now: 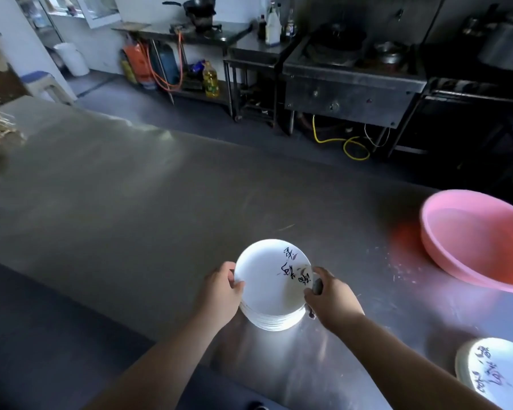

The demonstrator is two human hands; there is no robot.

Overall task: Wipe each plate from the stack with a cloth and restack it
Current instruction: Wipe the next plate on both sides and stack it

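Steel counter [131, 184] fills most of the view, stove and gas gear blurred behind it. Pink basin [480, 241] sits at the counter's right side, well apart from the work. Plate stack [274, 291] stands on the counter near the front edge, centre; top plate is white with dark script. Second plate [492, 377] lies at the lower right corner of the frame, same script. Left hand [219, 294] is on the stack's left rim, fingers curled round the top plate's edge. Right hand [333, 297] is at the right rim, fingers closed on a small dark cloth [317, 287], thumb touching the plate edge.
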